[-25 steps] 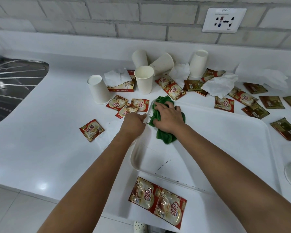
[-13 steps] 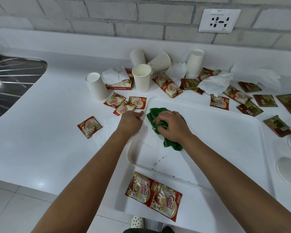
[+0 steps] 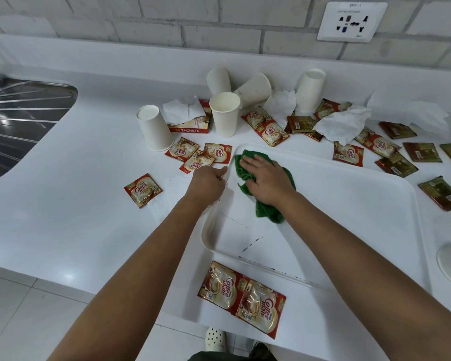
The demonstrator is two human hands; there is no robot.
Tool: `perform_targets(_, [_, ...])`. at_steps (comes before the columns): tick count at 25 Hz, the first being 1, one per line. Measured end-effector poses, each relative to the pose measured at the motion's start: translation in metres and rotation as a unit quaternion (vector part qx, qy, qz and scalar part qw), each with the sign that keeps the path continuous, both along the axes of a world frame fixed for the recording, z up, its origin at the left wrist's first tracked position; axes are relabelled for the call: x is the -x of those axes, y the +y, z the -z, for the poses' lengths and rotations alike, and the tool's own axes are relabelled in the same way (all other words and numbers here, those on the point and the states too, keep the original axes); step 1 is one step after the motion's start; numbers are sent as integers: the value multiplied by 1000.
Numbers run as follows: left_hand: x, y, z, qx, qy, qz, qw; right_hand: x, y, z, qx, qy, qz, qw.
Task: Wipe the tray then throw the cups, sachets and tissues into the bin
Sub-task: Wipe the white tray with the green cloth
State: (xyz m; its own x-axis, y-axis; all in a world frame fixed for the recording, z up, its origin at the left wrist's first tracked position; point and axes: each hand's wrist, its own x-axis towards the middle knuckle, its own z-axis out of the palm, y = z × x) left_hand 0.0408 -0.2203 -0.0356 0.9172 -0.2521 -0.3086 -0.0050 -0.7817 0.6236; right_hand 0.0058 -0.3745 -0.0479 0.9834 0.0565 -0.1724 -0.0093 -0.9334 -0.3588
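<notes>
The white tray [image 3: 349, 217] lies flat on the white counter [image 3: 63, 217], with its far left corner near a cluster of red sachets [image 3: 198, 156]. The right hand [image 3: 267, 179] lies palm down on a green cloth [image 3: 264, 201] in the far left corner of the tray; the fingers are spread almost straight and press the cloth against the tray floor. The left hand [image 3: 208, 182] holds the left rim of the tray just beside the cloth, with the fingers curled over the edge. Dark marks run across the near left part of the tray floor. A joined pair of red sachets [image 3: 241, 298] lies on the counter just near of the tray, and a single red sachet [image 3: 143, 190] lies to the left, apart from the rest. Far of the tray stand paper cups: an inverted cup [image 3: 154, 127] at the left, an upright cup [image 3: 224, 113] near the middle, a tipped cup [image 3: 254, 88] behind it, and another inverted cup [image 3: 309, 89] further right. A sachet box [image 3: 190, 126] with a tissue [image 3: 181, 109] on it sits between the first two cups. More crumpled tissues [image 3: 341, 125] and brown sachets [image 3: 422, 152] lie scattered to the far right of the tray. A steel sink drainer [image 3: 18, 126] occupies the far left, and a wall socket [image 3: 352, 20] is mounted on the brick wall.
</notes>
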Motion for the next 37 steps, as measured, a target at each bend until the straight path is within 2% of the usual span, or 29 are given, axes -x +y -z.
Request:
perform_targets(4, [2, 0, -1, 12, -15, 2, 1000, 7, 10, -2, 10, -1, -56, 998])
perform_targets(10, [3, -3, -3, 10, -15, -8, 1000, 17, 15, -1, 20, -7, -83, 996])
perform_targets(15, [8, -5, -7, -36, -36, 11, 999, 34, 13, 1, 15, -22, -141, 990])
perform_targets(19, [11, 6, -10, -8, -54, 17, 998, 40, 15, 5, -4, -57, -92, 994])
perform_targets(23, [35, 25, -19, -4, -118, -39, 992, 41, 19, 9, 5, -72, -14, 997])
perform_targets(25, [53, 36, -20, -27, -89, -53, 994, 38, 20, 9, 23, -52, -3, 998])
perform_targets(29, [80, 43, -11, -81, -38, -9, 996, 31, 21, 2, 60, 17, -29, 998])
perform_targets(37, [78, 44, -5, -49, -51, -23, 997, 47, 29, -3, 26, 20, -102, 994])
